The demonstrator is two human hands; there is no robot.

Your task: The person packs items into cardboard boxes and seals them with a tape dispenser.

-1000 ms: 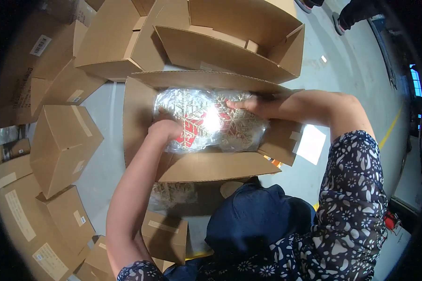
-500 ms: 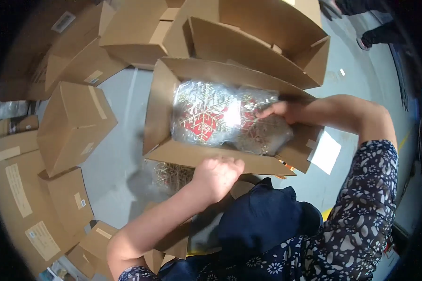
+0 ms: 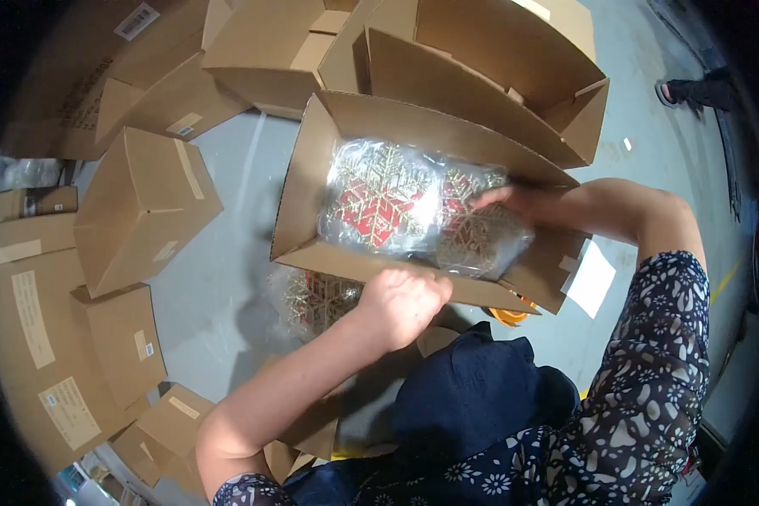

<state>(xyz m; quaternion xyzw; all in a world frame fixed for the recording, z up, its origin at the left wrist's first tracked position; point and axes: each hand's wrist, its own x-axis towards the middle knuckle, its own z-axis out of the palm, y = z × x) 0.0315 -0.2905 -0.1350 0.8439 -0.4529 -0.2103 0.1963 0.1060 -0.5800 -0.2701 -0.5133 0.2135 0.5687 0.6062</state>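
Note:
My left hand (image 3: 405, 305) is closed over the near wall of an open cardboard box (image 3: 299, 202). Inside lie clear-plastic packs of red and gold glittery snowflake ornaments: one pack (image 3: 378, 207) on the left, another pack (image 3: 468, 236) beside it on the right. My right hand (image 3: 519, 202) reaches in from the right and rests at the right pack's far edge. One finger is stretched out over the plastic; the other fingers are mostly hidden. Another snowflake pack (image 3: 308, 295) lies below the box's near wall, partly behind my left forearm.
Open cardboard boxes (image 3: 481, 93) crowd the far side. More boxes (image 3: 143, 211) stand along the left. A white paper (image 3: 589, 278) hangs at the box's right end. An orange tape roll (image 3: 508, 317) sits near its corner. Another person's leg (image 3: 700, 93) shows at far right.
The whole view has shifted slightly, so the boxes appear further right. Both hands keep their places at the box. More of the orange roll shows, and the other person's hand has left view.

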